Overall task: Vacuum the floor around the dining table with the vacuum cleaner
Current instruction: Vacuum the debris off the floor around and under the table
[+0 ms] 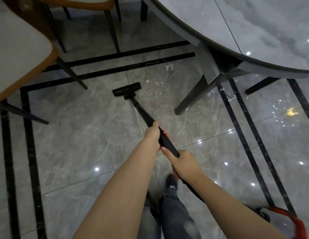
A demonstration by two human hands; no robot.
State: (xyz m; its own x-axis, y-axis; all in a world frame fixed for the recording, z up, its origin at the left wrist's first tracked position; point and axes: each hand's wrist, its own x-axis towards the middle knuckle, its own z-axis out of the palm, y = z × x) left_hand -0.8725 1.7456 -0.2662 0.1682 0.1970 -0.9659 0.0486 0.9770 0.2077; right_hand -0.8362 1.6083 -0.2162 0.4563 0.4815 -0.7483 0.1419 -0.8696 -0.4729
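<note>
Both hands gripped the vacuum cleaner's black tube [143, 114]: the left hand [153, 137] higher up, the right hand [184, 165] behind it. Its head [127, 89] sat on the floor [81, 135] beside scattered white scraps [157, 83], near the surface's leg [193, 99].

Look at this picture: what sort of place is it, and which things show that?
Most likely a home dining area. A round marble-look table stands with cushioned chairs on a glossy tiled floor scattered with white scraps.
</note>
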